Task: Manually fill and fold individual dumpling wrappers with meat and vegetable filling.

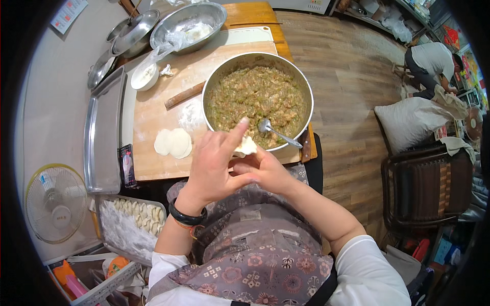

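A partly folded dumpling wrapper of pale dough is between my two hands, in front of the pot. My right hand has its fingers closed on the dough from the right. My left hand is close against its left side, thumb and forefinger spread wide; whether its hidden fingers also grip the dough cannot be seen. Just beyond stands a large round pot of chopped green and brown filling. A metal spoon rests in it, handle over the near right rim. Several round wrappers lie overlapping on the floured wooden board.
A rolling pin touches the pot's left side. Behind it are a flour bowl and a steel basin. An empty metal tray, a phone, a tray of dumplings and a fan are leftward. A person bends at far right.
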A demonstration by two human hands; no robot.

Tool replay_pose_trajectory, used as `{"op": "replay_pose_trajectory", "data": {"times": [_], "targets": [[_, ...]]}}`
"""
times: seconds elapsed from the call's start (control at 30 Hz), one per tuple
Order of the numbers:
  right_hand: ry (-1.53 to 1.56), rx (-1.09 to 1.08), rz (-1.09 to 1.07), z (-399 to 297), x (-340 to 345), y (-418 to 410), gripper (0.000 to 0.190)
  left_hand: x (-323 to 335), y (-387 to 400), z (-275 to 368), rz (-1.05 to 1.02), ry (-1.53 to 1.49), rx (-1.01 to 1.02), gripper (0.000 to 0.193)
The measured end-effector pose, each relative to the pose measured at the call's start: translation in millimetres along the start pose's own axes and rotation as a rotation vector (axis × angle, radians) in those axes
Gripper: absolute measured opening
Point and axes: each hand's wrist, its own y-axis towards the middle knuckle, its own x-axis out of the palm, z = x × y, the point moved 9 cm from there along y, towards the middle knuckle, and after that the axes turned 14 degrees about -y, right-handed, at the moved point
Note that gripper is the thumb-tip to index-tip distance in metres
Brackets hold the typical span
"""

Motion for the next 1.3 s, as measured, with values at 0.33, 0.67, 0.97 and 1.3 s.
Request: {"op": "replay_pose_trajectory", "data": {"times": [0.33,0.67,0.97,1.3], "targets": [[0.342,0.007,0.192,16.0,4.5,-0.4,0.043,-25.9,-25.5,15.2,0.301,0.015,-0.017,0.057],[0.351,0.091,0.124,25.8,18.5,2.0,0.042,-29.0,-36.9,-0.3,0.402,-0.242,-0.171,0.028],[0.176,0.021,0.273,22.9,-1.4,2.6,0.041,-19.3,-37.0,-32.0,0.389,-0.469,-0.416,0.015],[-0.089,0.060,0.395,26.3,-32.0,-13.1,0.037,6.4,-16.7,-23.9,0.232,-0.440,-0.437,0.020]]}}
